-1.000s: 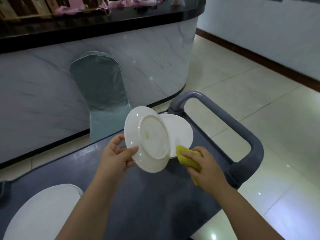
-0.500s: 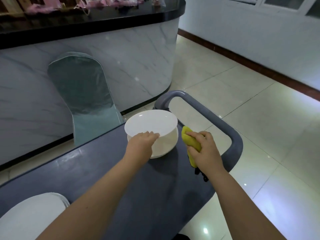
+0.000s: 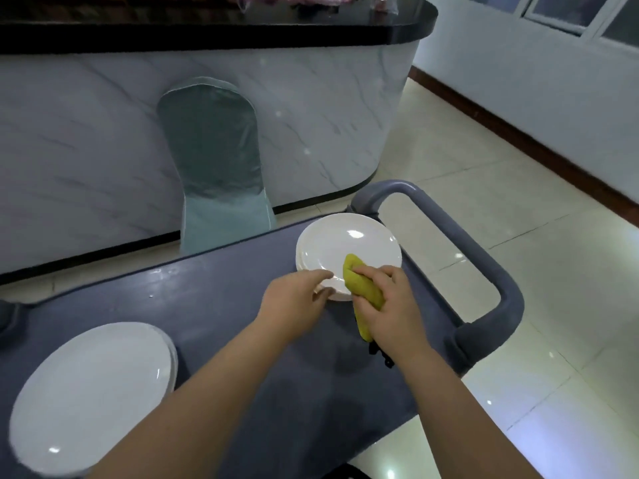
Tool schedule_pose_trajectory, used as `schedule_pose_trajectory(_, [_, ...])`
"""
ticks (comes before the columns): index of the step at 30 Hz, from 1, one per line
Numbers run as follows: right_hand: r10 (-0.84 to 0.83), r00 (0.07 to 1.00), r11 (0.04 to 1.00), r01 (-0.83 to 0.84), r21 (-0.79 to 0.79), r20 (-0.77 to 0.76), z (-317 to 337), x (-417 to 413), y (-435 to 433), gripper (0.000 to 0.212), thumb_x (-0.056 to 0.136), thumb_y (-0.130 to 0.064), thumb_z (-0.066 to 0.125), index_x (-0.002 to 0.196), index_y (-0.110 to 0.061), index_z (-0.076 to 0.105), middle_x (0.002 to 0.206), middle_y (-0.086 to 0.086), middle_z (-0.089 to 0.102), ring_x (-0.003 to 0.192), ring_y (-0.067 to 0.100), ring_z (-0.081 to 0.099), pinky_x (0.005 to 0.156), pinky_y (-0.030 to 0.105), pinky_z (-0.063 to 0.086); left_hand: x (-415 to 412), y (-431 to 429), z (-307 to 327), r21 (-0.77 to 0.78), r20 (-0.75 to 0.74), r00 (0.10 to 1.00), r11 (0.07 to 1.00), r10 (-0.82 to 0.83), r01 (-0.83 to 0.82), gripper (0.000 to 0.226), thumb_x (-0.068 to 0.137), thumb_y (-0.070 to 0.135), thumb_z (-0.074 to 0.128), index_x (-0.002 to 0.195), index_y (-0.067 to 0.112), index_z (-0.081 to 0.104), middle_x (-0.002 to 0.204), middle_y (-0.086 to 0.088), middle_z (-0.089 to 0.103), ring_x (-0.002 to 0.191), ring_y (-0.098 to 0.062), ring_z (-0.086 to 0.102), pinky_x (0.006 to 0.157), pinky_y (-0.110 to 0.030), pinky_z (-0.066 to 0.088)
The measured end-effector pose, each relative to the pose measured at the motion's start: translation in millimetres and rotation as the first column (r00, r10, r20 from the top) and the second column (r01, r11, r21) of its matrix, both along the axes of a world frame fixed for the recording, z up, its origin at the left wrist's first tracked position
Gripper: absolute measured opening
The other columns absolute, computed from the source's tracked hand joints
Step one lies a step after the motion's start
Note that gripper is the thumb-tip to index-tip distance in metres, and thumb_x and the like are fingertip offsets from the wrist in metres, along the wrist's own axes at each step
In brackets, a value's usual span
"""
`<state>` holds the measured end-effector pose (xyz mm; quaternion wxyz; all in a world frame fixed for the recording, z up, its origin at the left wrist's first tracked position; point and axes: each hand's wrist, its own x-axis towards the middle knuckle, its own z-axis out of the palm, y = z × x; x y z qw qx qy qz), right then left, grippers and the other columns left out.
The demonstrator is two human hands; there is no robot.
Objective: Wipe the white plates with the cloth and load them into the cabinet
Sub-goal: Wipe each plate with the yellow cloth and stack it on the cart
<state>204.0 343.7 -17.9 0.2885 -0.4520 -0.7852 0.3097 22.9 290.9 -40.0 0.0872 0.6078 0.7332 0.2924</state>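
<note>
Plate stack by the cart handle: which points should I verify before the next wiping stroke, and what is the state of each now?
1. Cloth held by right hand: ok, fingers curl round it.
2. Cloth on top plate: ok, it touches the near part.
3. Left hand steadies the rim: it touches the rim; firm grip cannot tell.
4. Top plate level, not tilted: ok.
5. Cabinet in view for loading: not ok, none visible.
</note>
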Motion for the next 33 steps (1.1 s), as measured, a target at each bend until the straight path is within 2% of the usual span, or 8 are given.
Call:
schedule_pose_trajectory(3, [0.178, 0.984, 0.984, -0.178, 0.007, 0.006, 2.2, -42.0, -24.0, 0.045, 0.084, -0.019, 0.068, 0.126, -0.036, 0.059, 0.118, -0.01, 0.039, 0.105, 0.009, 0.048, 0.09, 0.022, 0.041, -31.2, -46.5, 0.6, -0.056, 0.197, 0.952, 0.972, 0.234, -0.227, 0.019, 0.088, 0.041, 0.065, 0.103, 0.03, 0.071, 0.094, 0.009, 0.073, 0.088, -0.013, 0.066, 0.074, -0.028, 0.052])
schedule_pose_trajectory(6, [0.357, 0.934, 0.934, -0.356, -0.022, 0.029, -4.3, -87.3, -55.0, 0.046, 0.085, -0.017, 0.067, 0.128, -0.031, 0.059, 0.118, -0.006, 0.041, 0.107, 0.014, 0.048, 0.094, 0.027, 0.041, -67.9, -107.8, -14.4, -0.219, 0.232, 0.837, 0.865, 0.495, -0.451, 0.015, 0.086, 0.042, 0.067, 0.095, 0.03, 0.069, 0.087, 0.01, 0.07, 0.082, -0.013, 0.064, 0.071, -0.027, 0.049])
schedule_pose_trajectory(12, [0.574, 0.818, 0.813, -0.565, -0.142, 0.03, -39.1, -155.6, -121.9, 0.043, 0.088, -0.02, 0.063, 0.127, -0.035, 0.058, 0.118, -0.011, 0.036, 0.107, 0.014, 0.048, 0.093, 0.028, 0.041, -118.7, -266.1, -50.2, -0.324, 0.211, 0.387, 0.438, 0.897, -0.838, 0.028, 0.079, 0.041, 0.074, 0.093, 0.028, 0.054, 0.088, 0.004, 0.057, 0.079, -0.018, 0.057, 0.066, -0.031, 0.039])
schedule_pose_trajectory(16, [0.622, 0.783, 0.767, -0.607, -0.206, 0.011, -59.6, -174.9, -143.9, 0.04, 0.087, -0.02, 0.063, 0.122, -0.041, 0.058, 0.115, -0.012, 0.037, 0.105, 0.012, 0.049, 0.09, 0.029, 0.043, -127.9, -331.1, -68.2, -0.43, 0.17, 0.166, 0.224, 0.971, -0.875, 0.04, 0.081, 0.05, 0.07, 0.09, 0.016, 0.052, 0.088, 0.0, 0.057, 0.075, -0.019, 0.053, 0.056, -0.029, 0.035])
schedule_pose_trajectory(20, [0.64, 0.768, 0.748, -0.62, -0.237, 0.014, -68.8, -181.3, -153.3, 0.042, 0.087, -0.022, 0.063, 0.118, -0.05, 0.056, 0.113, -0.016, 0.037, 0.103, 0.007, 0.048, 0.084, 0.022, 0.039, -128.7, -329.0, -75.1, -0.49, 0.069, 0.301, 0.295, 0.951, -0.82, 0.047, 0.087, 0.06, 0.054, 0.066, 0.018, 0.052, 0.067, 0.0, 0.058, 0.062, -0.017, 0.054, 0.052, -0.027, 0.036])
schedule_pose_trajectory(24, [0.631, 0.776, 0.755, -0.607, -0.246, 0.022, -69.7, -180.3, -159.2, 0.039, 0.088, -0.025, 0.064, 0.117, -0.05, 0.056, 0.111, -0.022, 0.037, 0.103, -0.001, 0.048, 0.081, 0.014, 0.038, -138.0, -316.2, -73.0, -0.547, 0.059, 0.324, 0.302, 0.944, -0.781, 0.045, 0.083, 0.057, 0.063, 0.07, 0.013, 0.059, 0.071, -0.002, 0.061, 0.071, -0.025, 0.06, 0.055, -0.029, 0.04])
schedule_pose_trajectory(30, [0.652, 0.756, 0.738, -0.618, -0.27, 0.05, -73.9, -169.8, -173.1, 0.037, 0.089, -0.028, 0.063, 0.117, -0.051, 0.055, 0.111, -0.031, 0.035, 0.103, 0.0, 0.049, 0.085, 0.019, 0.043, -143.1, -323.9, -87.5, -0.543, 0.556, -0.05, 0.317, 0.829, -0.778, 0.039, 0.074, 0.027, 0.082, 0.056, 0.009, 0.052, 0.056, -0.006, 0.058, 0.057, -0.023, 0.053, 0.058, -0.029, 0.045])
schedule_pose_trajectory(33, [0.637, 0.769, 0.744, -0.599, -0.294, 0.044, -76.0, -164.1, -171.0, 0.039, 0.089, -0.027, 0.064, 0.114, -0.055, 0.053, 0.111, -0.031, 0.035, 0.102, -0.001, 0.049, 0.085, 0.02, 0.044, -137.5, -327.9, -98.3, -0.466, 0.685, -0.065, 0.368, 0.726, -0.804, 0.037, 0.077, 0.024, 0.08, 0.057, 0.012, 0.051, 0.049, 0.001, 0.049, 0.053, -0.017, 0.044, 0.053, -0.025, 0.037])
